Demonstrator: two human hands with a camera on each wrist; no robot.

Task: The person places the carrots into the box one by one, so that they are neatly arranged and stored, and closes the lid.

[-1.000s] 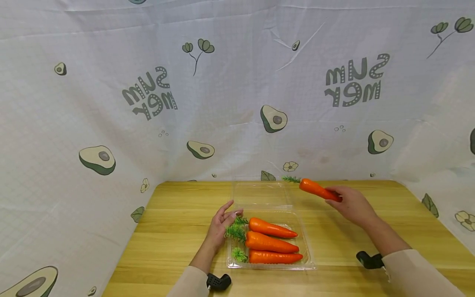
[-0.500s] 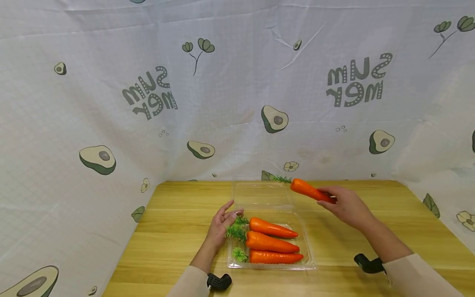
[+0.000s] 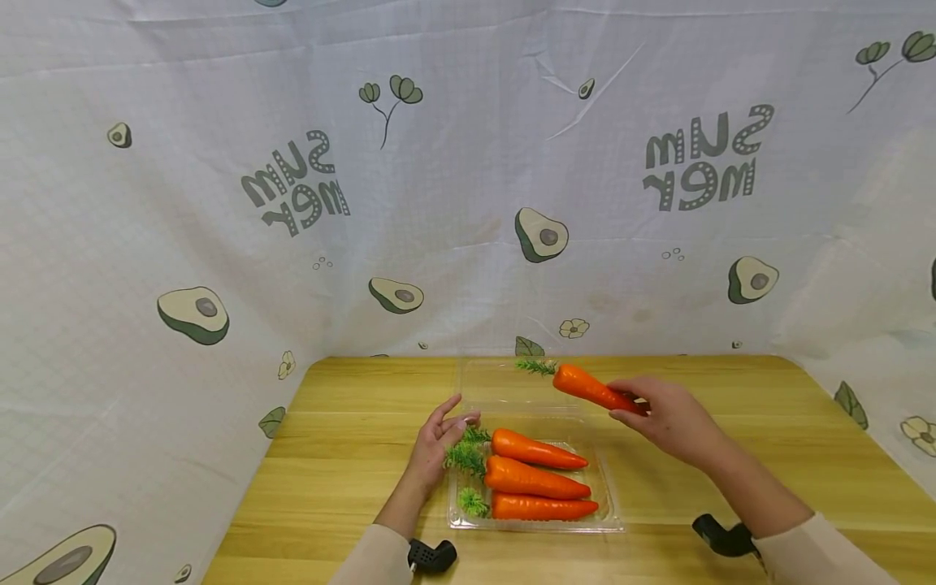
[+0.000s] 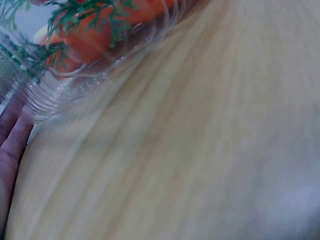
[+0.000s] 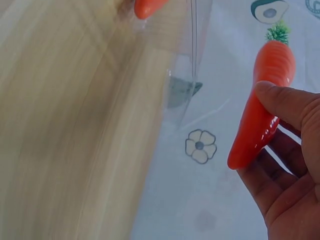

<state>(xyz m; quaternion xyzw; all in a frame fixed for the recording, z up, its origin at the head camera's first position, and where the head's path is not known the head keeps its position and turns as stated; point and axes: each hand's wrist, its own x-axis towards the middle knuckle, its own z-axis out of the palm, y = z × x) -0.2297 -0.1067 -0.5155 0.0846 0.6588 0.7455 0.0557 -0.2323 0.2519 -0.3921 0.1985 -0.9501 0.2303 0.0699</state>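
Observation:
A carrot (image 3: 588, 388) with a green top is pinched near its tip by my right hand (image 3: 673, 418), held above the table to the right of the clear lid. In the right wrist view the thumb lies across the carrot (image 5: 265, 100), with fingers behind it. An open clear plastic box (image 3: 610, 520) holds three carrots side by side, the middle carrot (image 3: 534, 477) among them, leafy tops to the left. My left hand (image 3: 431, 447) rests at the box's back left side, fingers loosely extended. The left wrist view shows just part of that hand (image 4: 15, 135) beside the plastic wall.
The clear lid (image 3: 515, 383) lies folded back behind the box. A wooden table (image 3: 344, 455) bears everything. Behind it hangs a white cloth (image 3: 453, 179) printed with avocados. Black wrist cameras sit below each hand, such as the left camera (image 3: 431, 556).
My right hand has carried the carrot leftward and slightly lower, so its leafy top is now over the lid. The left hand and the boxed carrots stay put.

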